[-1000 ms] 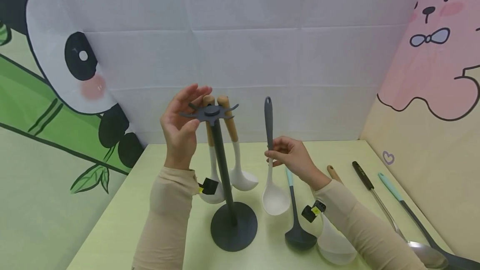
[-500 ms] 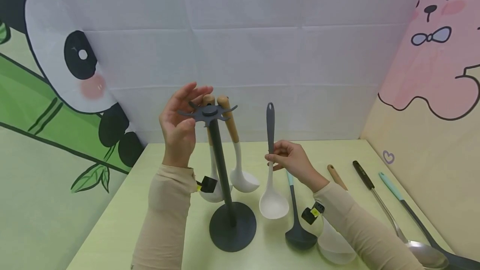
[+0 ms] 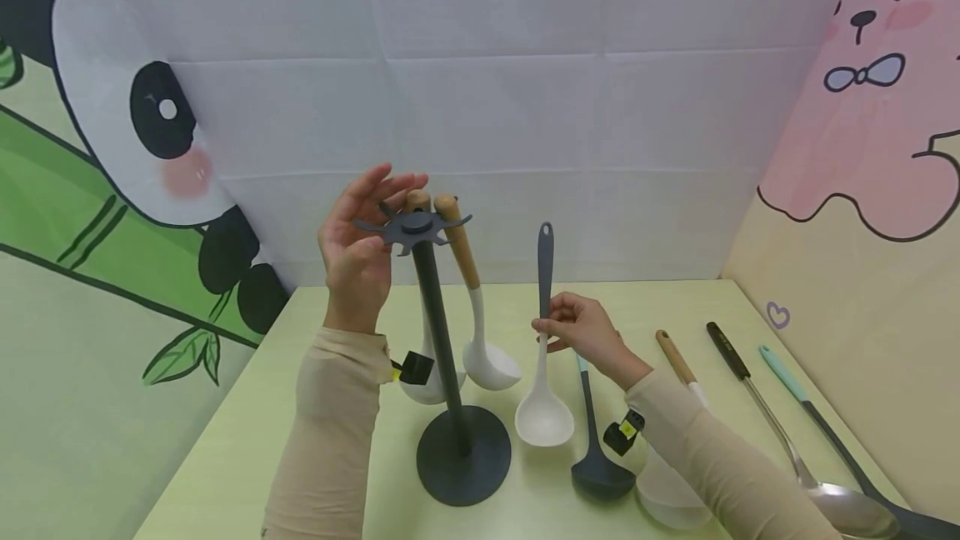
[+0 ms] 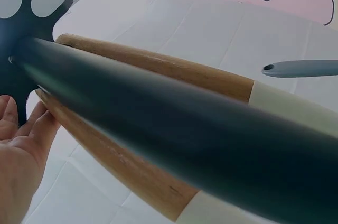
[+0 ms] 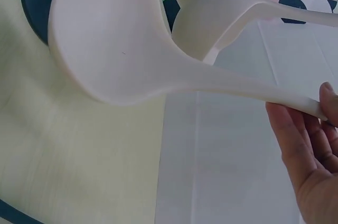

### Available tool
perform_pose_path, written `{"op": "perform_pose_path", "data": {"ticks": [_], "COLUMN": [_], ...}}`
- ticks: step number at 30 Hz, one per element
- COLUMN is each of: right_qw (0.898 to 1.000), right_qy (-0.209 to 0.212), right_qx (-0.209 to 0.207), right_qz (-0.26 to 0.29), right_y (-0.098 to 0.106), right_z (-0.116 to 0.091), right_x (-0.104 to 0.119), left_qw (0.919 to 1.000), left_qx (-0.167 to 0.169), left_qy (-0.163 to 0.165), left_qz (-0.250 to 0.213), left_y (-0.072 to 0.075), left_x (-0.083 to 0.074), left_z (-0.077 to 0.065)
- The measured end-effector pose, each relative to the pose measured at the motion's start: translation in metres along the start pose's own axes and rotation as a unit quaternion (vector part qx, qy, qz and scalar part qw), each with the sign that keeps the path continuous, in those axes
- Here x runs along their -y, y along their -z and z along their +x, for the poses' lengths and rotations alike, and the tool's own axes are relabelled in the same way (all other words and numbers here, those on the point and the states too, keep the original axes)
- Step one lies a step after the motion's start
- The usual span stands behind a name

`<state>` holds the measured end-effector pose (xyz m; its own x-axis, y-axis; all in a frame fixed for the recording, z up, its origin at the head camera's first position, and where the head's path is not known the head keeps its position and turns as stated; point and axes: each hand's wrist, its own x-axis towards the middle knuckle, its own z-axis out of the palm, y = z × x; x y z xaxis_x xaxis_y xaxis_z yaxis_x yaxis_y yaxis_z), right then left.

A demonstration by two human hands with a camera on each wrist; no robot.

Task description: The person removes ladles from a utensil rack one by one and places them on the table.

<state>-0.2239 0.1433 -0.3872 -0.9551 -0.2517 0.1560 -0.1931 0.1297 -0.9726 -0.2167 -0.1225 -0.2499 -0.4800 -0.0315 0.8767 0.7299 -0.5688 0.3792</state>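
Note:
My right hand [image 3: 588, 332] pinches a white ladle [image 3: 544, 415] where its grey handle meets the white shank. The ladle is held upright, bowl down, to the right of a dark utensil stand [image 3: 437, 307]. At the stand's top, my left hand [image 3: 356, 252] rests beside the hooks with fingers loosely extended; one hook lies between its thumb and fingers in the left wrist view. Two white ladles with wooden handles hang at the back of the stand; the right one [image 3: 461, 248] shows best, while the other [image 3: 423, 390] is partly behind the post.
Right of the stand lie a dark ladle [image 3: 602, 473] with a mint handle end, a white utensil [image 3: 671, 490] with a wooden handle, a metal utensil [image 3: 847, 502] and a dark one with a mint handle [image 3: 780, 369]. A white cloth wall [image 3: 525, 123] closes the back.
The held ladle has come down a little, its handle shifting right and its bowl slightly left. The stand's top has tilted or shifted slightly left; my left hand stays beside it.

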Motion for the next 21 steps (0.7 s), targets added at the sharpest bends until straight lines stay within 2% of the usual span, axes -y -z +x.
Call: {"op": "perform_pose_path", "data": {"ticks": [12,21], "right_qw": [0.998,0.998], "right_qy": [-0.055,-0.054], "right_qx": [0.007,0.016], "right_qz": [-0.003,-0.013], "right_y": [-0.005,-0.006], "right_z": [0.002,0.002], "right_x": [-0.021,-0.036], "left_qw": [0.9999,0.9996], "left_qx": [0.002,0.004], "left_qy": [0.011,0.024], "left_qz": [-0.008,-0.015], "left_y": [0.001,0.001], "left_x": [-0.002,-0.005], "left_z": [0.0,0.001]}}
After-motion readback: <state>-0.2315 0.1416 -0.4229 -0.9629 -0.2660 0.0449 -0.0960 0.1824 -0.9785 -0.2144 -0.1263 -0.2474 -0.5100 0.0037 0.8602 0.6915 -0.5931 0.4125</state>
